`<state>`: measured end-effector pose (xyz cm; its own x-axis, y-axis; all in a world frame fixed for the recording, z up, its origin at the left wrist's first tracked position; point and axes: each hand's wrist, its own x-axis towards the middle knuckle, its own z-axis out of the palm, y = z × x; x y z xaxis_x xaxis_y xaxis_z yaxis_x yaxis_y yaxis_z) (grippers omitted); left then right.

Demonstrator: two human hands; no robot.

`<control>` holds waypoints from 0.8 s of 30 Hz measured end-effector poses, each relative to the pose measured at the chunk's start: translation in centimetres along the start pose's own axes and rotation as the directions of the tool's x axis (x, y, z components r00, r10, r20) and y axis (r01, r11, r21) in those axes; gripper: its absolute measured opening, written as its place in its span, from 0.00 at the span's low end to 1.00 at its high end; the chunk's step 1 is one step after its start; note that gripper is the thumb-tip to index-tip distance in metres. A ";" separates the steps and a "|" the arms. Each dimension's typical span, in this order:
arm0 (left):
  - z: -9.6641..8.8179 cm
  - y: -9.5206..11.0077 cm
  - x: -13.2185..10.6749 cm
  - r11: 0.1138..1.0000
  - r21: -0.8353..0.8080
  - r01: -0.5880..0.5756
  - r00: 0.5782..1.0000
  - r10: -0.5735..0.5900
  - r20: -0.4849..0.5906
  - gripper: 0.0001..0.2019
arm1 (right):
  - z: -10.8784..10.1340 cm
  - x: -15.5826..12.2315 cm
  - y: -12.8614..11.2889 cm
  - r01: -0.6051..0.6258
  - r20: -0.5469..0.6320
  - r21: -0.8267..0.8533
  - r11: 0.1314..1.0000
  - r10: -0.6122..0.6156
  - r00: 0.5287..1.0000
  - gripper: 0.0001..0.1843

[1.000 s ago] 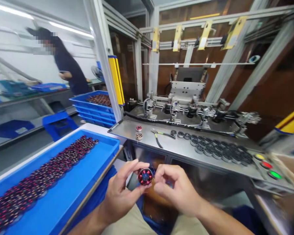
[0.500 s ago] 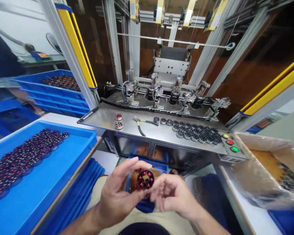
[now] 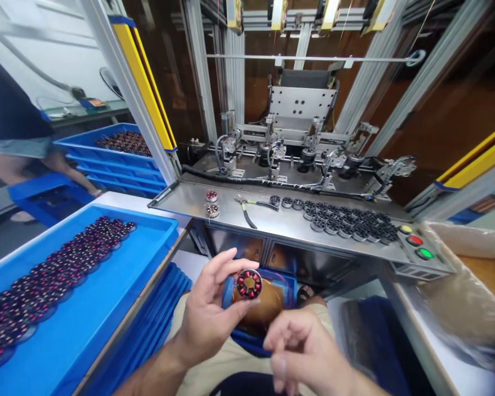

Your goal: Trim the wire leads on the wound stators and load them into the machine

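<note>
Above lap (image 3: pixel 198 366), left hand (image 3: pixel 208 313) pinches stator (image 3: pixel 249 284)

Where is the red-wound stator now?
In the head view, the stator is held in the left hand, below the steel shelf, right of the blue tray.

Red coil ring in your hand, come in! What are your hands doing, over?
Left hand holding round stator with red windings. Right hand open, apart from it. Blue tray of stators off to the side.
</note>
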<state>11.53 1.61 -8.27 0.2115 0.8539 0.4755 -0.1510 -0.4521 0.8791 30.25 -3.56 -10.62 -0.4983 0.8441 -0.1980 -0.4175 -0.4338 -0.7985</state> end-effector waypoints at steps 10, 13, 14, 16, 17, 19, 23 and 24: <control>0.5 0.4 -1.2 0.979 -0.089 0.185 0.946 -0.153 0.285 0.33 | 1.0 0.4 -6.8 0.001 -0.112 -0.219 0.976 -0.027 0.993 0.20; 0.8 0.1 -1.4 0.965 -0.147 0.218 0.958 -0.183 0.219 0.36 | 1.2 0.3 -5.6 -0.041 -0.110 -0.222 0.974 0.017 0.994 0.20; 0.8 0.2 -1.4 0.957 -0.179 0.227 0.960 -0.189 0.208 0.35 | 0.9 0.0 -5.1 -0.059 -0.098 -0.235 0.970 0.037 0.995 0.20; 0.4 0.4 -1.5 0.942 -0.235 0.240 0.958 -0.192 0.211 0.35 | -0.6 -0.9 -4.5 -0.150 -0.033 -0.276 0.949 0.147 0.989 0.20; 0.2 0.5 -1.5 0.939 -0.250 0.238 0.958 -0.185 0.217 0.34 | -1.5 -1.4 -4.5 -0.203 0.025 -0.320 0.926 0.222 0.975 0.20; -0.2 0.7 -1.6 0.949 -0.229 0.219 0.961 -0.168 0.221 0.35 | -3.3 -2.3 -5.1 -0.228 0.118 -0.446 0.866 0.309 0.944 0.19; -0.2 0.6 -1.7 0.984 -0.131 0.122 0.964 -0.086 0.251 0.37 | -3.7 -2.9 -7.3 0.030 -0.019 -0.543 0.839 -0.048 0.999 0.18; 0.1 0.5 -1.7 0.987 -0.125 0.101 0.963 -0.066 0.260 0.37 | -3.0 -2.9 -7.6 0.094 -0.064 -0.529 0.843 -0.150 0.987 0.20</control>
<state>11.16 -0.11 -8.62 0.4649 0.7853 0.4090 -0.2483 -0.3278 0.9116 37.13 -1.72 -5.66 -0.3800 0.9182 -0.1122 0.0030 -0.1200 -0.9928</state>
